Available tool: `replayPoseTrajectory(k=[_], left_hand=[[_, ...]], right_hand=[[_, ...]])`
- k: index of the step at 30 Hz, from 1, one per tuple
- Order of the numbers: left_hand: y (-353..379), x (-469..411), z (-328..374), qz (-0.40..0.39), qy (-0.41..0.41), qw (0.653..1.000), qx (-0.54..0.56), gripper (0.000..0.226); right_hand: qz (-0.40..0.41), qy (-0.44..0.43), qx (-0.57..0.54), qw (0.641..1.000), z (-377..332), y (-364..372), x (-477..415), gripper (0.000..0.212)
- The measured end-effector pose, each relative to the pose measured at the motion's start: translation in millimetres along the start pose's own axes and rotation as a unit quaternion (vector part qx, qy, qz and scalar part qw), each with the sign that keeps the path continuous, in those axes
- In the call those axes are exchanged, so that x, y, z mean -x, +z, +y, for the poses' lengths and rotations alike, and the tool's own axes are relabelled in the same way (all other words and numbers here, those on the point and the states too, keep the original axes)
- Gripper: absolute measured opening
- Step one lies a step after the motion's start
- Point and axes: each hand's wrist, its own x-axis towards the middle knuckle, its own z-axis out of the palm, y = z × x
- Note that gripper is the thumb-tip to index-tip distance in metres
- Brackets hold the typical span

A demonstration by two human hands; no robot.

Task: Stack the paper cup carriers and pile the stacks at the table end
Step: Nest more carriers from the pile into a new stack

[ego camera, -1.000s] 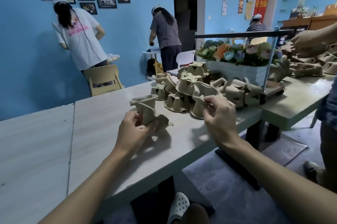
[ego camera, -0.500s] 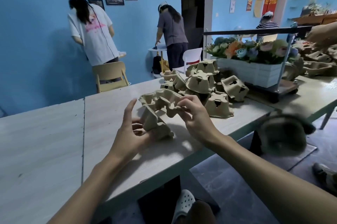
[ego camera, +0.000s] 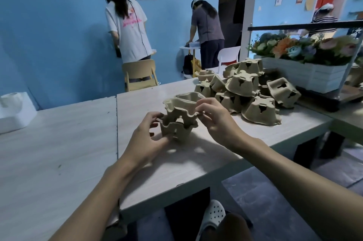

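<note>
Two brown pulp cup carriers are between my hands over the pale table (ego camera: 78,142). The lower carrier (ego camera: 177,130) rests on the table, gripped at its left side by my left hand (ego camera: 145,140). The upper carrier (ego camera: 182,106) sits cups-up partly nested into the lower one, and my right hand (ego camera: 213,119) pinches its right rim. A loose heap of carriers (ego camera: 245,87), most turned upside down, lies further right on the table.
A white planter of artificial flowers (ego camera: 306,60) stands on a dark framed cart behind the heap. A white foam block (ego camera: 13,111) sits at the far left. Three people stand by the blue wall, near a wooden chair (ego camera: 140,74). My white shoe (ego camera: 212,215) shows below.
My right hand pulled a carrier out of the heap, carried it left and set it onto the one my left hand holds. The view shifted right and closer.
</note>
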Motion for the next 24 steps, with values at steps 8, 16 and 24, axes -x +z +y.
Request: replayPoseTrajectory(k=[8,16,24], left_hand=[[1.1,9.6,0.9,0.013,-0.041,0.999,0.019,0.101],[-3.4,13.3,4.4,0.006,-0.006,1.000,-0.030,0.064],[-2.9,10.4,-2.3,0.078,-0.012,0.992,-0.098,0.025]], right_hand=[[-0.007,0.002,-0.013,1.000,0.8,12.9,-2.1,0.019],[-0.045,0.060,-0.022,0.997,-11.2,13.3,3.2,0.046],[0.004,0.098,0.078,0.992,12.7,22.5,-21.9,0.030]])
